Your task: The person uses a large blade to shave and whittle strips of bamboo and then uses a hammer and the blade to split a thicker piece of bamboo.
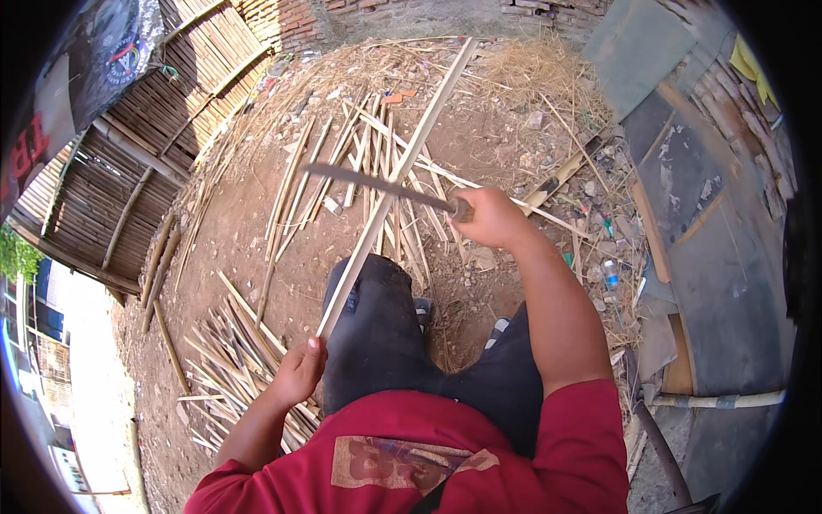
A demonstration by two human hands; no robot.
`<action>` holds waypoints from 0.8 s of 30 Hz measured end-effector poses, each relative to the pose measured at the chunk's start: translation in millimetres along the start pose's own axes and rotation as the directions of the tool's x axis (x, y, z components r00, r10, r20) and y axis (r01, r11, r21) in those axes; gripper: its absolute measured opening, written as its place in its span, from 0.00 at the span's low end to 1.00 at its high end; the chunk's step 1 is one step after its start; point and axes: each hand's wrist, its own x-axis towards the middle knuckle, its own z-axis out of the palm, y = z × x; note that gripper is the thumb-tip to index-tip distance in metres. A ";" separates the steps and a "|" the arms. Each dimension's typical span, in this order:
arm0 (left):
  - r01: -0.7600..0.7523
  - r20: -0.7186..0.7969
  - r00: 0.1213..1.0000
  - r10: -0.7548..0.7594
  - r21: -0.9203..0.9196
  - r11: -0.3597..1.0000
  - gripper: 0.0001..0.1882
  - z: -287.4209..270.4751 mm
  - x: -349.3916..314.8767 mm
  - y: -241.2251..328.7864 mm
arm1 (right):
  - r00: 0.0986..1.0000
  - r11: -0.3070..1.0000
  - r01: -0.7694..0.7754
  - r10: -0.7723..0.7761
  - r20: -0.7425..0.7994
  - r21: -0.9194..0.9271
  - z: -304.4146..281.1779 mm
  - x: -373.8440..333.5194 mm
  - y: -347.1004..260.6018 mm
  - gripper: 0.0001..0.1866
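Observation:
A long, pale bamboo strip (435, 104) slants up and away across my right-of-centre view. Its near end is held by my left hand (300, 370), closed round it beside my left knee. My right hand (495, 219) grips the handle of a machete (355, 178). The dark blade points left and crosses the strip near its middle; whether it touches the strip I cannot tell. Beneath, on the dirt, lies a loose heap of split bamboo strips (294, 184). Another pile of bamboo strips (229, 353) lies to the left of my left leg.
Woven bamboo panels (111, 201) stand at the left, and a brick wall (300, 27) runs along the back. Dark, worn boards (728, 283) lean at the right. Dry straw (535, 73), a clear plastic bottle (610, 274) and rubble are scattered on the ground.

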 end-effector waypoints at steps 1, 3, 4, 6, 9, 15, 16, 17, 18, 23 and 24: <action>0.100 0.005 0.995 -0.100 0.051 0.994 0.32 -0.3 0.6 10.1 | 0.998 0.974 -0.026 0.037 0.045 -0.224 -14.3 1.4 4.1 0.12; 0.140 0.017 0.990 -0.139 -0.032 0.990 0.32 -3.3 -3.6 -9.4 | 1.000 0.940 0.025 -0.021 0.013 -0.340 -4.5 -0.6 1.8 0.12; 0.179 0.043 0.983 -0.176 -0.066 0.982 0.32 -2.2 -8.1 -15.1 | 1.000 0.923 0.029 -0.029 0.004 -0.384 5.2 -7.6 -1.6 0.12; 0.222 0.087 0.974 -0.208 -0.215 0.951 0.32 -3.1 -9.1 -23.1 | 0.999 0.923 0.041 -0.050 -0.013 -0.382 15.0 -6.1 -11.0 0.13; 0.279 0.121 0.960 -0.253 -0.327 0.903 0.30 1.6 -9.4 -18.6 | 0.991 0.910 0.089 -0.123 -0.057 -0.405 13.6 -10.3 -28.5 0.11; 0.234 0.202 0.963 -0.179 -0.294 0.927 0.30 3.8 -18.8 -25.9 | 0.948 0.798 0.318 -0.273 0.164 -0.512 3.3 -15.7 -47.3 0.15; 0.222 0.186 0.966 -0.177 -0.256 0.941 0.30 1.0 -21.7 -22.5 | 0.978 0.884 0.202 -0.205 0.039 -0.421 1.2 -13.2 -37.8 0.14; 0.210 0.175 0.969 -0.173 -0.223 0.952 0.30 0.0 -24.6 -15.9 | 0.991 0.946 0.084 -0.113 -0.074 -0.314 -7.0 -9.2 -17.2 0.14; 0.188 0.166 0.974 -0.156 -0.196 0.963 0.30 0.9 -23.5 -13.0 | 0.984 0.979 -0.026 -0.010 -0.180 -0.202 -16.5 -7.9 0.6 0.13; 0.166 0.165 0.977 -0.133 -0.205 0.965 0.30 0.4 -31.0 -16.7 | 0.956 0.986 0.030 -0.077 -0.282 -0.166 -25.2 -10.5 15.5 0.14; 0.166 0.173 0.976 -0.130 -0.218 0.962 0.30 1.9 -30.7 -13.1 | 0.973 0.985 0.071 -0.103 -0.207 -0.159 -20.6 -12.1 4.4 0.14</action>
